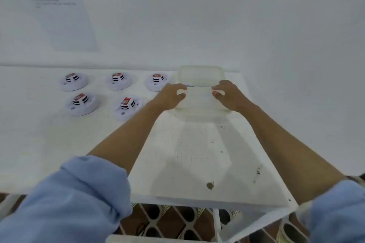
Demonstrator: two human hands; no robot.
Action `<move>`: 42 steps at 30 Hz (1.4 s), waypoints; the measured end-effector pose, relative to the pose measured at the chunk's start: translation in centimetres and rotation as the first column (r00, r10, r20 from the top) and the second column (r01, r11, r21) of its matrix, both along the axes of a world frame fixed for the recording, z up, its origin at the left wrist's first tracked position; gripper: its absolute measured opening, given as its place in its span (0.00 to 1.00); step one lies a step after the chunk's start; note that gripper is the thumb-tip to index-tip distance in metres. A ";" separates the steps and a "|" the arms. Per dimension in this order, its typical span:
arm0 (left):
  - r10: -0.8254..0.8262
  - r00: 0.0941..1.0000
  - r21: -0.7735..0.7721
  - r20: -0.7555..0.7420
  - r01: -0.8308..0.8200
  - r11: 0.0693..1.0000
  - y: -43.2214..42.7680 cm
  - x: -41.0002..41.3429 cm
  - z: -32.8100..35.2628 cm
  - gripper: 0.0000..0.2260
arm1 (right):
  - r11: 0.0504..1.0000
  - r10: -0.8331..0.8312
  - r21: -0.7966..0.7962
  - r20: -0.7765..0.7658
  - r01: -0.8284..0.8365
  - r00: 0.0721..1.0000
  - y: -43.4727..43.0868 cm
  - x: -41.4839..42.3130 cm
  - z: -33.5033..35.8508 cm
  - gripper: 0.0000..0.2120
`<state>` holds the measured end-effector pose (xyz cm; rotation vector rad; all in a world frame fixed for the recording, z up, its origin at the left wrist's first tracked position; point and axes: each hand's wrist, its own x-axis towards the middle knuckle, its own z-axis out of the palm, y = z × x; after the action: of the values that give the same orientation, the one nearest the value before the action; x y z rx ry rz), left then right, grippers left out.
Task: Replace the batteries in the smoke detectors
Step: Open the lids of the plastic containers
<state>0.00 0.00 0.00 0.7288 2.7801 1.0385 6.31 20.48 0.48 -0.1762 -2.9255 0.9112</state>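
Paper sheet (59, 12), white with printed lines too blurry to read, hangs on the white wall at far left. Below it, on the white table (49, 144), sit five round white plastic smoke detectors (119, 83). Three are in a back row close to the wall and two in a front row nearer me, all spaced apart with none touching. Each has a raised middle with black slits and a red-and-white bit on top; can't tell what that bit is. The back-right detector (156, 83) is just beside the left hand (171, 96), and the front-right detector (127, 107) sits close to that forearm. Between the front row and the near table edge there's a wide run of bare top.

Moving right, both hands are on a translucent rectangular plastic box (201, 110) parked near the far right corner, close to the wall and near the right table edge. Left hand pinches a thin edge running across the box, fingers over and thumb under. Right hand (230, 95) does the same at the other end. Can't tell whether that edge is a lid or the rim. In front of the box, between the forearms, the scuffed top runs bare down to the near edge, apart from a brown spot (210, 185) and some dark specks toward the right edge. Rolled light blue sleeves (79, 193) fill the bottom corners, and brown patterned floor (167, 221) shows under the table.
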 end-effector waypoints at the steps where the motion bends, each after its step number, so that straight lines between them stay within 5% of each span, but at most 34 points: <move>1: 0.002 0.995 0.094 0.095 -0.011 0.995 -0.1 -0.1 0.1 0.16 | 1.000 -0.026 -0.014 -0.012 0.026 1.000 0.3 -0.1 0.1 0.17; 4: 0.023 0.866 0.323 0.499 -0.211 0.923 -1.1 -0.2 0.5 0.20 | 0.981 -0.066 -0.173 0.116 0.085 0.991 1.6 0.5 1.0 0.19; 7: -0.064 0.764 0.380 0.643 -0.245 0.892 -1.8 -0.6 0.4 0.16 | 0.878 0.014 -0.462 0.288 0.126 0.958 2.7 1.3 1.7 0.22; 11: -0.180 0.732 0.479 0.658 -0.221 0.850 -2.1 -1.2 -0.1 0.04 | 0.831 0.037 -0.541 0.289 0.131 0.957 3.5 1.1 1.8 0.25; 20: -0.167 0.677 0.454 0.717 -0.271 0.849 -1.6 -2.1 -0.8 0.04 | 0.704 0.154 -0.697 0.337 0.136 0.929 4.7 0.2 0.5 0.21; 23: -0.074 0.699 0.430 0.711 -0.349 0.833 -1.4 -2.6 -0.6 0.11 | 0.678 0.164 -0.722 0.331 0.138 0.929 5.0 0.2 0.0 0.22; 28: -0.024 0.697 0.358 0.716 -0.337 0.871 -1.3 -2.5 0.1 0.19 | 0.797 0.028 -0.587 0.271 0.142 0.962 5.1 0.3 0.4 0.25; 32: 0.072 0.728 0.222 0.681 -0.299 0.928 -1.4 -1.8 1.2 0.16 | 0.879 0.050 -0.470 0.266 0.085 0.963 4.8 0.2 1.3 0.32; 36: 0.088 0.621 0.120 0.779 -0.286 0.951 -1.5 -1.0 2.3 0.29 | 0.871 0.139 -0.491 0.271 0.012 0.952 4.0 -0.2 1.5 0.32; 40: 0.047 0.741 0.142 0.669 -0.190 0.972 -0.8 -0.5 2.9 0.18 | 0.906 0.108 -0.419 0.378 0.066 0.920 4.7 0.0 2.1 0.22; 42: 0.053 0.808 0.232 0.587 -0.231 0.945 -0.3 -0.5 2.4 0.22 | 0.899 0.142 -0.434 0.408 0.055 0.902 4.2 0.4 2.2 0.17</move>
<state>-0.51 -0.28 2.40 0.1611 2.1985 1.4355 6.68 24.69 2.72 -0.3827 -3.0533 1.7392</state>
